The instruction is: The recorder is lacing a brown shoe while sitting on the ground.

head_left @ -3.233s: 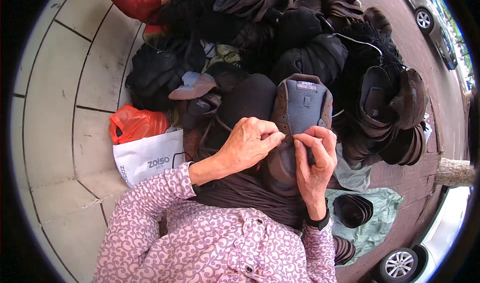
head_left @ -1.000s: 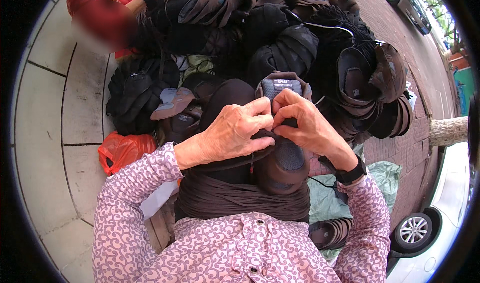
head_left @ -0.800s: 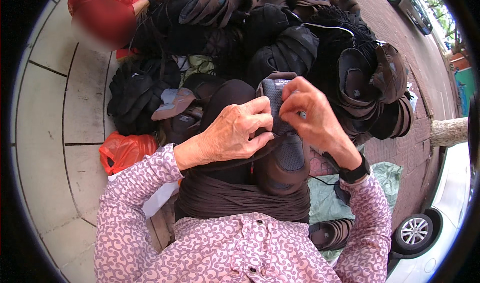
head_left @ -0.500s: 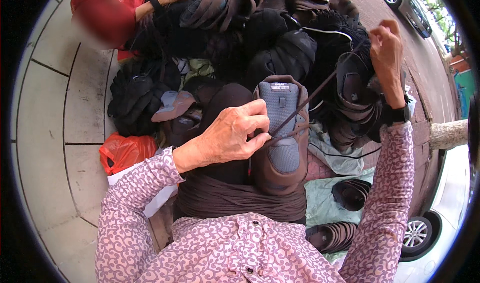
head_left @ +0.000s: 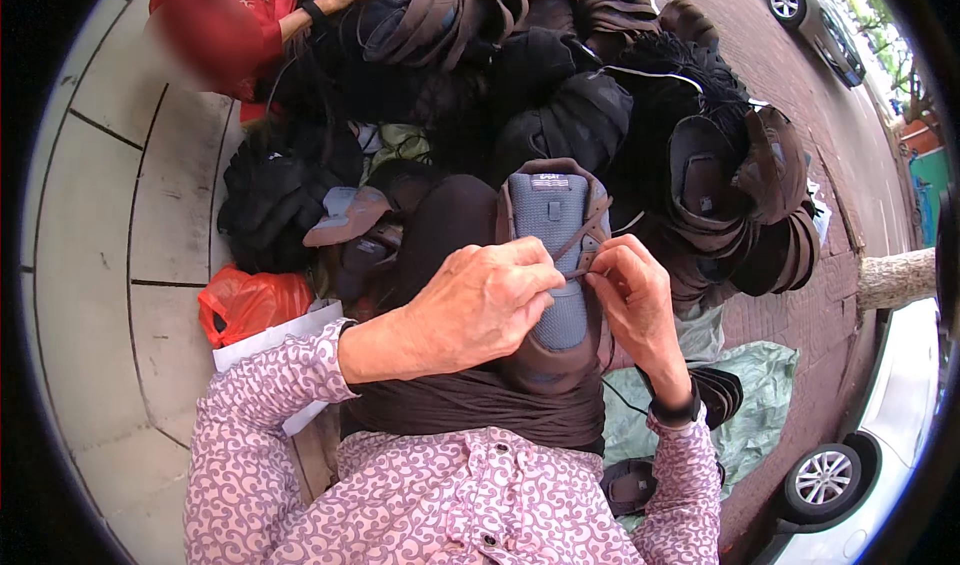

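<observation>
Looks from the wearer's head, as the left one of two fisheyes worn side by side. Faces steeply down and a little forward, over the shirt (head_left: 430, 495) at the lower edge and on to the shoe (head_left: 568, 320) just right of centre. Takes in the left hand (head_left: 480, 300) and the right hand (head_left: 640, 300) from above, at close range. Carries on past the pile (head_left: 570, 120) to a co-worker's red sleeve (head_left: 265, 30), farther off at upper left. Spreads wide enough to catch paving (head_left: 90, 215) on the left and a trunk (head_left: 895, 280) on the right. Bends straight edges toward a round, dark rim.
</observation>
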Action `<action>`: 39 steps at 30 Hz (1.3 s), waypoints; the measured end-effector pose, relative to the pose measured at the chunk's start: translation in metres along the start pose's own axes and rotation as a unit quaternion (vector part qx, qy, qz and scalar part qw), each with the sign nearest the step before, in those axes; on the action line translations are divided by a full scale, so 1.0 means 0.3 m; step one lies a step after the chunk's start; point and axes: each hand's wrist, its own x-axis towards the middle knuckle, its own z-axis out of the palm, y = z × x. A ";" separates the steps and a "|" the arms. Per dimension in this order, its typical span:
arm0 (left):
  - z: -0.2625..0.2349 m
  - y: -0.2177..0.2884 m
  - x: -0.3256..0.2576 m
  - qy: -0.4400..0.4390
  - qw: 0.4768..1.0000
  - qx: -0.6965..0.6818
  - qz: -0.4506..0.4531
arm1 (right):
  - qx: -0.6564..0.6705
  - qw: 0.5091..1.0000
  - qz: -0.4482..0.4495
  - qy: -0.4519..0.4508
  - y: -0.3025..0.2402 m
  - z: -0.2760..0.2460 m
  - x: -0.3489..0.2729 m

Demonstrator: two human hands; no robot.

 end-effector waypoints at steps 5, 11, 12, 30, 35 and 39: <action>0.061 0.003 0.022 0.028 0.997 -0.042 -0.053 | 0.192 0.968 0.162 -0.016 -0.035 -0.001 -0.041; 0.092 0.033 0.048 0.038 0.961 -0.149 -0.230 | 0.320 0.913 0.251 -0.046 0.028 -0.034 -0.114; 0.101 0.044 0.054 0.035 0.962 -0.143 -0.230 | 0.325 0.911 0.248 -0.044 0.040 -0.047 -0.133; 0.238 -0.007 0.054 0.066 0.977 -0.049 -0.196 | 0.185 0.825 0.489 0.216 0.703 -0.245 -0.798; 0.221 0.003 0.054 0.068 0.975 -0.038 -0.207 | 0.516 0.614 0.419 0.426 0.799 -0.322 -0.928; 0.222 0.005 0.058 0.060 0.974 -0.051 -0.213 | 0.611 0.498 0.312 0.531 0.874 -0.452 -1.051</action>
